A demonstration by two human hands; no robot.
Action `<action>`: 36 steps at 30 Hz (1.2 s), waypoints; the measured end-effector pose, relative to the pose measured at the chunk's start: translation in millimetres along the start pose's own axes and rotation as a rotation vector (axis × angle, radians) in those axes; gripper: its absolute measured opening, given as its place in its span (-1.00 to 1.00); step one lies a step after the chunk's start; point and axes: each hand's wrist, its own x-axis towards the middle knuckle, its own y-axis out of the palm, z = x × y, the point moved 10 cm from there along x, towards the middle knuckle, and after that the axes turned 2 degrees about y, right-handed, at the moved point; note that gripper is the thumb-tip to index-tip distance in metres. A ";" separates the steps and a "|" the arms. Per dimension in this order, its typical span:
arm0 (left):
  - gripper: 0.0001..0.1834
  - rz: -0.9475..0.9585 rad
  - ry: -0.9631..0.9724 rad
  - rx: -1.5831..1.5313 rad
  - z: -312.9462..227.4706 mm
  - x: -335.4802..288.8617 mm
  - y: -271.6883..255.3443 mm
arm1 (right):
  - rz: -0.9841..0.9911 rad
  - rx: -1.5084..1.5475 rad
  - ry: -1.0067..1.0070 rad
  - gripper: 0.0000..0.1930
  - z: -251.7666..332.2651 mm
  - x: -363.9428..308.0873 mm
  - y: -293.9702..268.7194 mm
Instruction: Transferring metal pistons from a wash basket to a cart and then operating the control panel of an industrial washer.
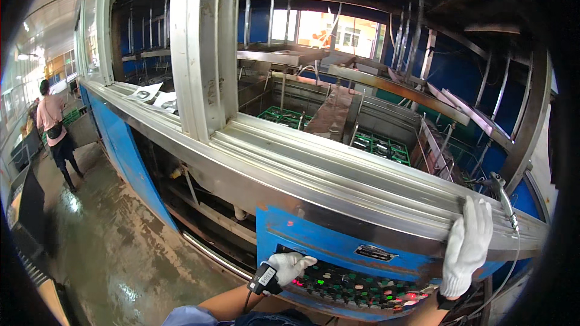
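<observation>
My left hand, in a white knit glove, is at the upper left of a control panel full of buttons and red and green lights. One finger stretches out over the buttons, and the others are partly hidden. It appears to hold nothing; whether it presses a button I cannot tell. My right hand, gloved too, lies open against the metal ledge, fingers pointing away from me. Beside its fingertips, a metal nozzle-like tool with a thin hose rests at the ledge's right end.
Behind the ledge are metal tanks holding green racks, with bars and rods above. A metal post rises from the ledge, and white sheets lie left of it. A person stands on the wet floor at far left.
</observation>
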 end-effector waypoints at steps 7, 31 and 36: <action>-0.68 0.019 -0.143 -0.029 13.0 4.1 4.1 | 0.141 0.421 0.116 -0.30 -15.7 -79.8 -3.5; -0.67 -0.167 -0.258 -0.084 17.1 2.0 -16.1 | 0.482 0.877 1.479 -0.56 -68.3 -349.1 152.4; -0.79 -0.163 -0.304 -0.224 24.5 -0.8 -12.3 | 0.460 0.487 1.035 -0.55 -67.0 -329.7 152.4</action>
